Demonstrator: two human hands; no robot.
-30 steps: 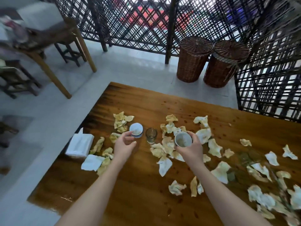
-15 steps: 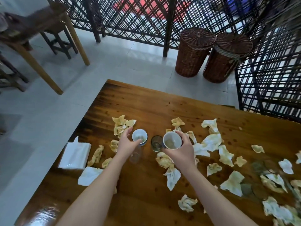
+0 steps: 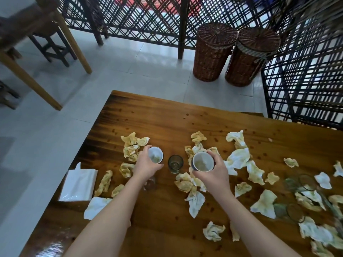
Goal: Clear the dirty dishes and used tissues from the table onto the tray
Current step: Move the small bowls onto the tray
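Wood, dark and glossy, fills most of my feed: the table (image 3: 167,117) runs from the lower left edge out past the right border, so I can't see its full extent. At far left a pale-legged table (image 3: 37,86) and a stool stand on the tiled floor, partly cut off. On the near left corner of my table lies a white tissue pack (image 3: 78,184), with one flat tissue (image 3: 95,207) just below it. My left hand (image 3: 146,164) has its fingers curled round a small white cup (image 3: 156,154) with greenish dregs inside; I can't tell whether the cup sits on the wood or is raised off it. A clear glass (image 3: 149,183) shows under that wrist, half hidden by the forearm. Between the two hands a dark glass (image 3: 175,163) stands upright, close to both cups and untouched. My right hand (image 3: 213,173) grips a larger white cup (image 3: 202,161) by its side, thumb on the near wall, also stained inside. Stained tissues (image 3: 238,157) crowd all around the cups and hands, and spread thickly toward the right. Among them near the right edge lie more glasses (image 3: 308,179), blurred and half covered; I can't make out how they sit. Beyond the table stand two wicker baskets (image 3: 213,52) against a lattice screen (image 3: 148,19).
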